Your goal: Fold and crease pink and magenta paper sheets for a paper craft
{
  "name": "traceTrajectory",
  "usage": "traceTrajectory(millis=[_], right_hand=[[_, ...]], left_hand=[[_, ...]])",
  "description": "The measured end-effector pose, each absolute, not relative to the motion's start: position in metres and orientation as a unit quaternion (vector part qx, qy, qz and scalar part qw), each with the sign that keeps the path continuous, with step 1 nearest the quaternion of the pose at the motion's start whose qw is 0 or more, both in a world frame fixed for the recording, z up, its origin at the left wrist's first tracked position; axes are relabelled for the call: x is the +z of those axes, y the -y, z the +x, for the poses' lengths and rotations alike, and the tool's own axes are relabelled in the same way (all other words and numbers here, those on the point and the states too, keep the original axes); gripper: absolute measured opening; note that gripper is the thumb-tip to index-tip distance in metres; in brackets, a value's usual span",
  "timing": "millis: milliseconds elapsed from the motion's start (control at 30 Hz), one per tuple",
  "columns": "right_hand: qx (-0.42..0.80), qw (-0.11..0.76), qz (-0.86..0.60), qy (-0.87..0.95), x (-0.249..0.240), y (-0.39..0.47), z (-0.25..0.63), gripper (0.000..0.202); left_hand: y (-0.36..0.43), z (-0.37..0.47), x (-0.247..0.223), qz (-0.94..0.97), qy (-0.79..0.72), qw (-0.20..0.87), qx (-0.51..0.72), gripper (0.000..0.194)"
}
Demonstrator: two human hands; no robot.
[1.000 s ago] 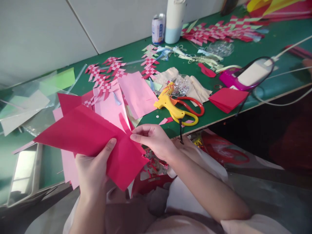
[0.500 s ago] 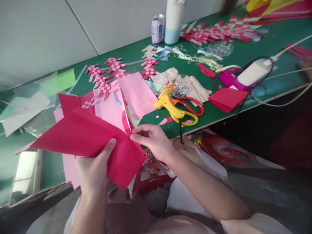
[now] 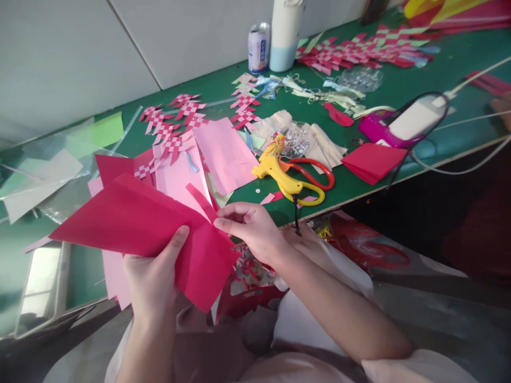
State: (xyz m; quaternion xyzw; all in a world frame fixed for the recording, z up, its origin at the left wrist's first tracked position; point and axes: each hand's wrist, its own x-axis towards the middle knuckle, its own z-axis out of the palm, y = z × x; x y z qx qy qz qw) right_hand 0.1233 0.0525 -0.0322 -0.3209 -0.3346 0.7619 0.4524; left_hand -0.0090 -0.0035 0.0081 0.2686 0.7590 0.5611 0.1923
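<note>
A large sheet of red paper [image 3: 120,218], folded and spread like wings, is in front of me. My left hand [image 3: 154,271] grips it from below, thumb on top and the other fingers hidden underneath. At its right-hand edge my right hand [image 3: 253,231] pinches a narrow red paper strip [image 3: 200,199] between thumb and forefinger. The strip's free end points up and left over pink paper; I cannot tell whether it is still joined to the sheet. More pink sheets [image 3: 227,154] lie on the table behind.
On the green table [image 3: 223,82] are a yellow gun-shaped tool [image 3: 279,175], a red loop handle [image 3: 319,170], folded red paper [image 3: 373,162] and woven paper chains [image 3: 171,141]. Farther back stand a can [image 3: 258,49] and a bottle [image 3: 282,40]. Cables run from a white plug-in block [image 3: 417,119].
The narrow strip at my right fingertips has swung up and to the left, its free end now standing clear. Both hands stay almost in place; the red sheet has shifted very slightly.
</note>
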Motion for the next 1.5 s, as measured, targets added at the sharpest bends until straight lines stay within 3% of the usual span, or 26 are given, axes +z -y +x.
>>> traceTrajectory(millis=[300, 600, 1033, 1500], right_hand=[[0.737, 0.445, -0.361, 0.358, -0.031, -0.055, 0.128, 0.028], [0.723, 0.383, -0.378, 0.434, -0.033, -0.057, 0.133, 0.028], [0.728, 0.437, -0.355, 0.392, -0.033, -0.055, 0.126, 0.026], [0.744, 0.434, -0.344, 0.374, -0.032, -0.056, 0.128, 0.025]], left_hand=[[0.001, -0.022, 0.003, 0.212, -0.702, 0.401, 0.549, 0.041], [0.002, -0.022, 0.004, 0.218, -0.727, 0.354, 0.546, 0.038], [0.002, -0.014, 0.005, 0.215, -0.745, 0.31, 0.551, 0.038], [0.002, -0.013, 0.008, 0.202, -0.748, 0.296, 0.559, 0.041]])
